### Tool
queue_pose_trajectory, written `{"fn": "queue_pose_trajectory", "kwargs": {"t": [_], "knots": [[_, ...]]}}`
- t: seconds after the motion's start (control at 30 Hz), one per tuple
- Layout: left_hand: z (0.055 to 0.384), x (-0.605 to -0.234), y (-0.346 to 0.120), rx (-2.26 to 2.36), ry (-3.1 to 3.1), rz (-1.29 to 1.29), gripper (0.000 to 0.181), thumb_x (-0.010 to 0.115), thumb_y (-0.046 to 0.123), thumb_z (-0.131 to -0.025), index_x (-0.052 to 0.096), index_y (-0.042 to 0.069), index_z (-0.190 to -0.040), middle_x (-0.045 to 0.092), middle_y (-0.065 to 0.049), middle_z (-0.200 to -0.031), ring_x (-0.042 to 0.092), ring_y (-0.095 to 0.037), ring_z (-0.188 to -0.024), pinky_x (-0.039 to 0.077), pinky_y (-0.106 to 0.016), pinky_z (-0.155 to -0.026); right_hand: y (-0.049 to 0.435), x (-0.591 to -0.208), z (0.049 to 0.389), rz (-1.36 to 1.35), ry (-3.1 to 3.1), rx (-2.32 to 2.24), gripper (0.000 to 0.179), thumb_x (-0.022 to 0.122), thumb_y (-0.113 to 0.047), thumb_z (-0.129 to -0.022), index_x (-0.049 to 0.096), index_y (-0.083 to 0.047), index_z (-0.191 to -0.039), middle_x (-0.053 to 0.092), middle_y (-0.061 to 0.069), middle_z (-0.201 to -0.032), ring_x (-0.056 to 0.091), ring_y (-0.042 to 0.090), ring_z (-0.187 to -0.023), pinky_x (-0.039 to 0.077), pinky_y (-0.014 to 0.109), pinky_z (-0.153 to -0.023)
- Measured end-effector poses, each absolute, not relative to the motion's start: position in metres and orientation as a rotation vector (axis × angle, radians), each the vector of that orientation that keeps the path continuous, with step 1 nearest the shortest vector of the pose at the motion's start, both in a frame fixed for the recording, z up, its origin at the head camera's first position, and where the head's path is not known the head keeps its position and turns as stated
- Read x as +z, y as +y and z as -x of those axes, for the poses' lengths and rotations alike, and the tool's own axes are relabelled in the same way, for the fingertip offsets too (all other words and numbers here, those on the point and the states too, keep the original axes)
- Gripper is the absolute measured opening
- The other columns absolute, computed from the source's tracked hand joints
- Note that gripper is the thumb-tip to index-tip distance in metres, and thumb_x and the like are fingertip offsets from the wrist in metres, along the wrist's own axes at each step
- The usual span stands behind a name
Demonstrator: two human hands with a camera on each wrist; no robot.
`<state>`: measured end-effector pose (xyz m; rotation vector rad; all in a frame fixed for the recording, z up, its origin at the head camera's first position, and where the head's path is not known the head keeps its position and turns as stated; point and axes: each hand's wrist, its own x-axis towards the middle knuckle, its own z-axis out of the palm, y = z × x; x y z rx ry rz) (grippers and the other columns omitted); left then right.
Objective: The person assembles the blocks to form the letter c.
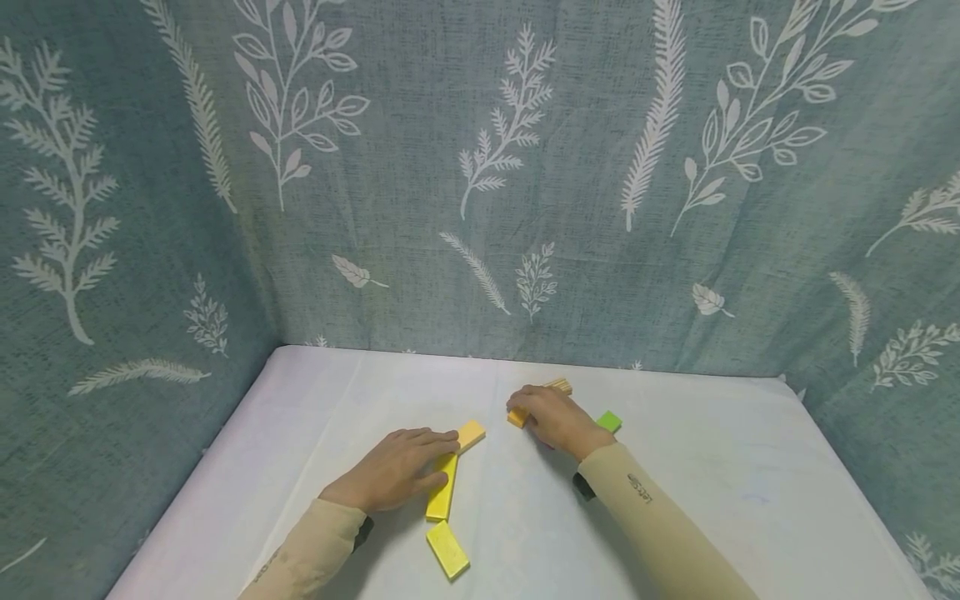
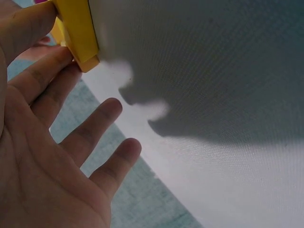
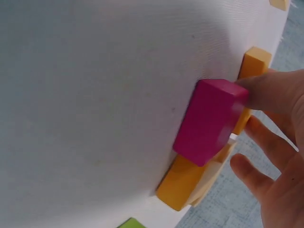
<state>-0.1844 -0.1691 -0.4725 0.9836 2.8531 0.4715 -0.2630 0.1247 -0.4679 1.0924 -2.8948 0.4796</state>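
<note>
Left hand (image 1: 401,469): lower centre-left, fingers mostly extended, thumb and fingertips touching long yellow block (image 1: 441,493).
Right hand (image 1: 557,419): centre, thumb and fingers pinching orange block (image 1: 517,417); magenta block (image 3: 209,121) beside thumb.
Nearby: pale orange block (image 1: 471,435) at long yellow block's far end; short yellow block (image 1: 447,551), lower centre; green block (image 1: 610,422), right of centre.
Surface: white table (image 1: 705,483).
Backdrop: leaf-print cloth (image 1: 412,275).

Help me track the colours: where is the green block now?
In the head view, the green block lies right of centre on the white table, partly hidden behind the right hand near its wrist.
</note>
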Motion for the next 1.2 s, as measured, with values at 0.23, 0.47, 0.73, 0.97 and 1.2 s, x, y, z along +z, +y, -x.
{"fn": "queue_pose_trajectory", "kwargs": {"t": [0.23,0.47,0.73,0.97,1.2], "knots": [[0.1820,-0.4700,-0.1684,0.492,2.852,-1.003,0.042,0.065,0.030,-0.100,0.061,0.015,-0.140,0.053,-0.002,-0.150,0.050,-0.029,-0.136,0.040,-0.053,-0.113,0.1243,-0.4669,0.2627,-1.121,-2.854,0.511,0.033,0.067,0.010,-0.092,0.073,-0.010,-0.117,0.070,0.006,-0.119,0.065,0.025,-0.116,0.054,0.038,-0.099],[0.1815,-0.4694,-0.1672,0.504,2.854,-1.027,0.042,0.066,0.028,-0.101,0.061,0.014,-0.139,0.053,-0.003,-0.150,0.050,-0.029,-0.136,0.041,-0.053,-0.112,0.1256,-0.4676,0.2622,-1.038,-2.871,0.376,0.035,0.069,0.006,-0.092,0.074,-0.015,-0.120,0.071,0.002,-0.121,0.064,0.024,-0.117,0.053,0.038,-0.101],[0.1823,-0.4706,-0.1681,0.492,2.862,-1.027,0.042,0.066,0.028,-0.100,0.061,0.014,-0.139,0.053,-0.002,-0.150,0.051,-0.027,-0.136,0.041,-0.053,-0.112,0.1277,-0.4645,0.2632,-0.986,-2.819,0.301,0.030,0.079,-0.012,-0.089,0.075,-0.017,-0.119,0.073,0.001,-0.114,0.067,0.023,-0.104,0.054,0.041,-0.094],[0.1829,-0.4709,-0.1679,0.464,2.861,-1.004,0.043,0.065,0.031,-0.100,0.060,0.015,-0.140,0.053,-0.001,-0.151,0.050,-0.027,-0.136,0.040,-0.052,-0.113,0.1279,-0.4601,0.2615,-0.960,-2.833,0.356,0.033,0.080,-0.018,-0.089,0.073,-0.017,-0.121,0.072,0.002,-0.115,0.066,0.024,-0.103,0.054,0.042,-0.095],[0.1818,-0.4691,-0.1669,0.478,2.860,-1.010,0.042,0.066,0.028,-0.100,0.061,0.014,-0.139,0.054,-0.004,-0.150,0.051,-0.029,-0.135,0.041,-0.053,-0.112,0.1241,-0.4636,0.2571,-0.954,-2.868,0.414,0.033,0.078,-0.018,-0.091,0.072,-0.017,-0.123,0.071,0.001,-0.115,0.065,0.022,-0.104,0.056,0.041,-0.089]]}}
